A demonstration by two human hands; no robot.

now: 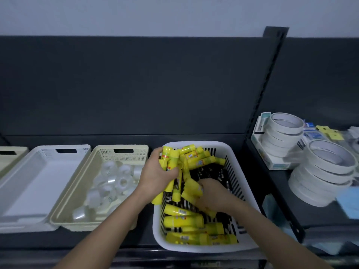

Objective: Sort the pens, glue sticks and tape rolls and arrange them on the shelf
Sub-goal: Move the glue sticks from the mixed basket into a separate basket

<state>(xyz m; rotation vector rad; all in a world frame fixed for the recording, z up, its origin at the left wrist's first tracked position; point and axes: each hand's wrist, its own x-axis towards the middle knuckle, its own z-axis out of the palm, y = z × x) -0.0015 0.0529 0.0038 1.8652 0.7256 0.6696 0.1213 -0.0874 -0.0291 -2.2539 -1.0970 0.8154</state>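
**Sorting partly done: tape separated, glue sticks and pens still mixed**

Position of stock: the clear tape rolls (pixel 114 181) lie together in a beige tray (pixel 93 158) on the shelf (pixel 136 241). This category appears sorted.

To the right of that tray stands a white slotted basket (pixel 239 158). It holds many yellow glue sticks (pixel 182 221) lying loose over dark pens (pixel 211 171). These two categories are not yet separated.

Left hand (pixel 157 171): fingers curled round a bundle of several glue sticks (pixel 169 158), held over the basket's left rim.

Right hand (pixel 209 193): down inside the basket, fingers closed on at least one more glue stick (pixel 191 188). The view is blurred here, so the count cannot be told.

A white tray (pixel 38 171) sits to the left of the beige tray, and the edge of another beige tray (pixel 11 154) shows at far left, its contents out of view.

On the neighbouring shelf section to the right stand stacks of large white tape rolls (pixel 328 167).

Assessment: roughly one category of three is complete. The step in hand is judged to be gathering glue sticks for transfer, the white tray being the likely destination. Still to do: clear the remaining glue sticks, then lift out and arrange the pens.
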